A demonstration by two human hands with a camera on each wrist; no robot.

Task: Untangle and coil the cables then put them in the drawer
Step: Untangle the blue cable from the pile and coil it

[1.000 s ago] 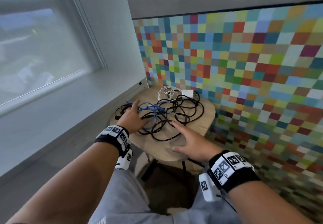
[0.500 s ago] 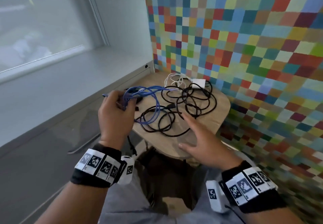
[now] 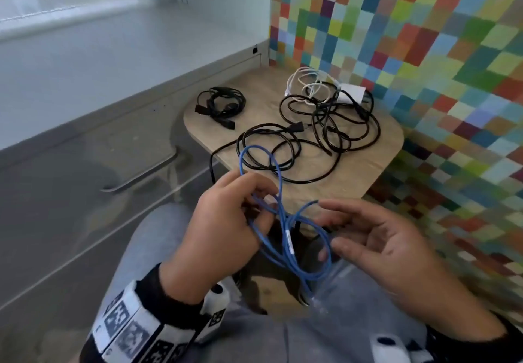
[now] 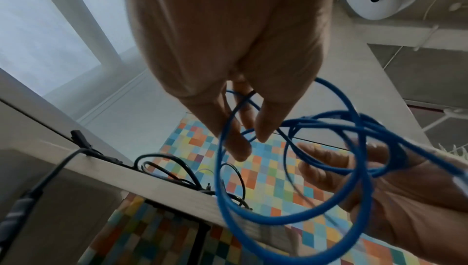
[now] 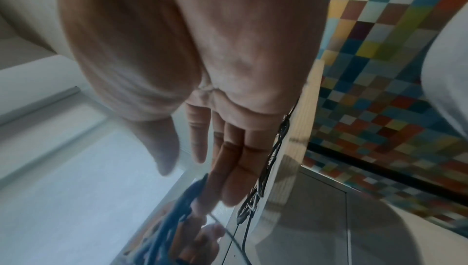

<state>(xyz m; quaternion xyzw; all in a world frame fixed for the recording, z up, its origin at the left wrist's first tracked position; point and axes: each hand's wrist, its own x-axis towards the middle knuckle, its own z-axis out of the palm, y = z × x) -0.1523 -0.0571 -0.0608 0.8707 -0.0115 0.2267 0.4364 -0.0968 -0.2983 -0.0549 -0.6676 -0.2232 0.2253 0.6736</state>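
Observation:
A blue cable point(image 3: 288, 238) hangs in loose loops above my lap, in front of the small wooden table point(image 3: 368, 176). My left hand point(image 3: 254, 207) pinches its strands between thumb and fingers; the left wrist view shows those fingers point(image 4: 243, 129) curled round the blue cable point(image 4: 354, 189). My right hand point(image 3: 334, 232) is held beside the loops with fingers spread and relaxed, and in the right wrist view its fingers point(image 5: 222, 169) are straight. A tangle of black cables point(image 3: 325, 136) lies on the table, with one strand hanging over the near edge.
A small coiled black cable point(image 3: 223, 102) lies at the table's left side. A white cable point(image 3: 308, 85) and white charger point(image 3: 352, 94) sit at the back. A grey drawer front with a bar handle point(image 3: 141, 176) is at left. A colourful tiled wall point(image 3: 424, 51) stands at right.
My left hand has lifted the blue cable out of the pile and drawn it back over my lap. My right hand has left the table and come up beside the loops.

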